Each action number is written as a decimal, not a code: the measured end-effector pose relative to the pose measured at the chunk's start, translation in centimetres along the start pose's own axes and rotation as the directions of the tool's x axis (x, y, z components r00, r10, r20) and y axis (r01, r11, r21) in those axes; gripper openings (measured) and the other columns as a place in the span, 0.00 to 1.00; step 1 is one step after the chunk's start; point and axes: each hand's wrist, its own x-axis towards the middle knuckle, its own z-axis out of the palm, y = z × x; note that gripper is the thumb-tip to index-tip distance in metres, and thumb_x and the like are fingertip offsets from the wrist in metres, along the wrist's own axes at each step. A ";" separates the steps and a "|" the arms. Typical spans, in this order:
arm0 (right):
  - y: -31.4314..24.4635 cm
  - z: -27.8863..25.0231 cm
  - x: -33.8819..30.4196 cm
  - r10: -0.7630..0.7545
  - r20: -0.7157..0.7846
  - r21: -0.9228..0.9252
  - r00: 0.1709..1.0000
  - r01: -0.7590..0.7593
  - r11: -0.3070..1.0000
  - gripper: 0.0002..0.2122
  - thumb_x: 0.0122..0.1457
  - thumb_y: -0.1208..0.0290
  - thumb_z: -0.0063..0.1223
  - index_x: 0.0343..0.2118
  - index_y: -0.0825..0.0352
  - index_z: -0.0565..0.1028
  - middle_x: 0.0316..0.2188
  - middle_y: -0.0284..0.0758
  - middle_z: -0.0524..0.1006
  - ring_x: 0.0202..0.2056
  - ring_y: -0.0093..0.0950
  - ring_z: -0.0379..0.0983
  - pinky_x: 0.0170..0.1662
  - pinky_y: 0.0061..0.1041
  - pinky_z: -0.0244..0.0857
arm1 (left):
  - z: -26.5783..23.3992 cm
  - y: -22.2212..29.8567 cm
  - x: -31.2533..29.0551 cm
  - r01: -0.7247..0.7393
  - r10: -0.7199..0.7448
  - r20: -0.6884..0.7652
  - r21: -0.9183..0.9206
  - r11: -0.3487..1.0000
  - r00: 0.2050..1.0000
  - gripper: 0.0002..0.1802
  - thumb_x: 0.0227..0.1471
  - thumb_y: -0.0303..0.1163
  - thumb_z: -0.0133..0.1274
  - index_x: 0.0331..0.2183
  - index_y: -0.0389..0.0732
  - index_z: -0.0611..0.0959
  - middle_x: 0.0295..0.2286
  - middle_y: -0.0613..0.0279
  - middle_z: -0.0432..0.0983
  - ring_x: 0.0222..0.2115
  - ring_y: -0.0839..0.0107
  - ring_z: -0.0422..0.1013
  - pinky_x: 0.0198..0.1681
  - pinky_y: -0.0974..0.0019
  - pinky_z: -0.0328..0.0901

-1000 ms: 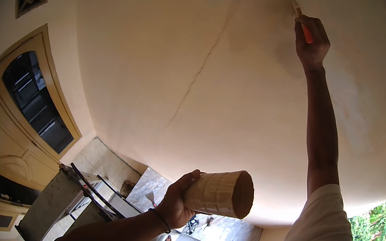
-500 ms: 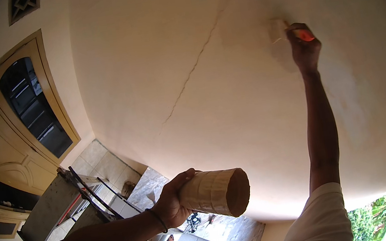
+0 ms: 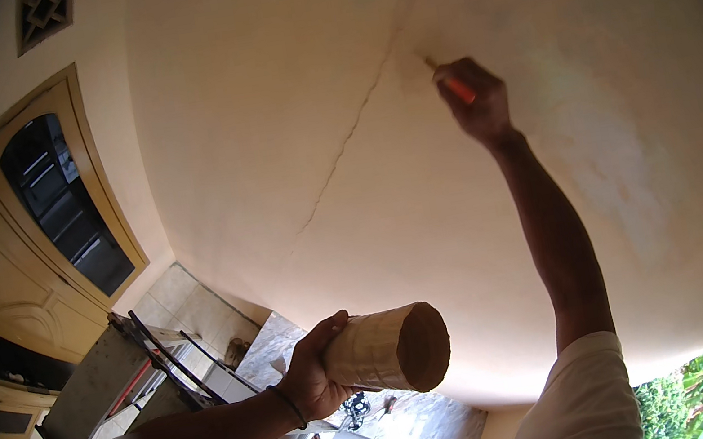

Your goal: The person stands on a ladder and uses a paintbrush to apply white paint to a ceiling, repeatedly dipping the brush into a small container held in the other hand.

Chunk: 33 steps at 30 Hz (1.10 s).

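Note:
Raised against the cream wall [image 3: 256, 70], my right hand [image 3: 480, 105] is closed round the orange-red handle of a paintbrush [image 3: 460, 90]. Its narrow tip points up and left, close to the wall just right of a long diagonal crack [image 3: 347, 140]. Lower down, my left hand [image 3: 311, 375] grips a cream-coated cylindrical can [image 3: 363, 354] from its left side. The can is tilted, its round mouth facing right. What lies inside it cannot be made out.
Left stands a wooden door [image 3: 8, 262] with a dark glass pane, and a vent [image 3: 44, 15] above it. Below are a metal-framed stand [image 3: 106, 374], a marble-patterned slab [image 3: 427, 422] and pale floor tiles [image 3: 201, 310]. Greenery [image 3: 686, 392] shows through an opening at lower right.
My right hand has swept left along the wall with the paintbrush, nearer the crack, and the brush head now shows narrower. My left hand still holds the can in almost the same place.

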 end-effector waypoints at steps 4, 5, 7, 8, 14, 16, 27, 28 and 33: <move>8.0 -7.9 6.2 0.390 -0.186 0.199 0.902 -0.354 0.914 0.03 0.58 0.73 0.64 0.35 0.61 0.82 0.25 0.25 0.76 0.30 0.10 0.68 0.35 0.17 0.67 | 0.7 0.1 -0.2 0.018 -0.017 -0.012 0.008 1.000 1.000 0.26 0.66 0.49 0.49 0.53 0.39 0.74 0.49 0.51 0.76 0.51 0.56 0.76 0.55 0.46 0.73; 8.2 -9.8 8.0 0.347 -0.247 0.186 0.905 -0.308 0.933 0.02 0.59 0.72 0.64 0.35 0.61 0.82 0.25 0.24 0.77 0.30 0.11 0.70 0.37 0.16 0.67 | 0.3 -0.1 -0.2 0.014 -0.014 -0.015 -0.018 1.000 1.000 0.26 0.66 0.50 0.49 0.53 0.38 0.74 0.49 0.51 0.76 0.51 0.55 0.76 0.55 0.45 0.73; 6.7 -12.5 10.3 0.117 -0.356 -0.120 0.927 -0.170 0.978 0.03 0.59 0.72 0.63 0.35 0.56 0.82 0.30 0.24 0.81 0.31 0.19 0.77 0.38 0.20 0.72 | 0.1 -0.2 -0.2 0.021 -0.021 -0.013 -0.049 0.999 1.000 0.27 0.66 0.50 0.49 0.54 0.38 0.73 0.50 0.50 0.76 0.51 0.53 0.76 0.56 0.44 0.73; 5.8 -12.6 10.9 0.017 -0.379 -0.242 0.925 -0.116 0.963 0.06 0.57 0.74 0.64 0.36 0.54 0.82 0.33 0.24 0.81 0.33 0.23 0.79 0.38 0.23 0.74 | 0.2 -0.2 -0.2 0.024 -0.024 -0.008 -0.056 0.998 1.000 0.28 0.66 0.50 0.49 0.54 0.37 0.73 0.50 0.49 0.76 0.51 0.53 0.76 0.56 0.44 0.73; 3.4 -4.0 3.1 -0.310 0.336 -0.584 0.889 0.455 0.673 0.12 0.47 0.71 0.63 0.36 0.55 0.80 0.35 0.31 0.77 0.37 0.31 0.76 0.38 0.31 0.73 | 0.5 -0.2 -0.3 0.050 -0.050 0.037 0.015 0.999 0.998 0.34 0.65 0.53 0.46 0.59 0.34 0.71 0.53 0.48 0.75 0.54 0.53 0.74 0.59 0.44 0.69; 0.4 -0.6 1.1 -0.308 0.376 -0.390 0.874 0.451 0.803 0.09 0.48 0.75 0.63 0.31 0.57 0.76 0.32 0.30 0.75 0.36 0.29 0.76 0.37 0.30 0.73 | 0.4 0.0 -0.4 0.034 -0.035 0.044 0.021 0.999 0.998 0.35 0.65 0.53 0.46 0.60 0.33 0.71 0.53 0.48 0.75 0.55 0.53 0.74 0.59 0.44 0.69; 5.5 -10.0 10.9 -0.035 -0.541 -0.345 0.841 -0.183 0.921 0.03 0.59 0.74 0.65 0.34 0.59 0.83 0.33 0.28 0.83 0.30 0.20 0.80 0.33 0.22 0.74 | -0.3 0.0 0.0 0.013 -0.012 0.030 -0.009 1.000 0.999 0.37 0.65 0.55 0.46 0.61 0.34 0.70 0.53 0.47 0.75 0.56 0.53 0.73 0.60 0.44 0.68; 4.8 -10.1 10.0 -0.094 -0.509 -0.443 0.856 -0.166 0.881 0.03 0.58 0.74 0.66 0.34 0.57 0.82 0.33 0.27 0.83 0.31 0.23 0.81 0.32 0.23 0.76 | -0.2 0.1 0.3 0.010 -0.009 0.075 -0.011 1.000 0.997 0.35 0.66 0.54 0.46 0.60 0.35 0.70 0.53 0.46 0.75 0.56 0.53 0.73 0.60 0.44 0.69; 0.8 -0.5 -1.4 -0.225 -0.058 -0.404 0.973 0.183 0.896 0.07 0.56 0.76 0.64 0.35 0.55 0.79 0.29 0.24 0.79 0.30 0.28 0.79 0.32 0.26 0.75 | -0.1 0.4 0.0 0.040 -0.006 0.184 -0.180 0.983 0.983 0.33 0.69 0.53 0.43 0.59 0.33 0.71 0.53 0.47 0.76 0.55 0.53 0.74 0.60 0.48 0.70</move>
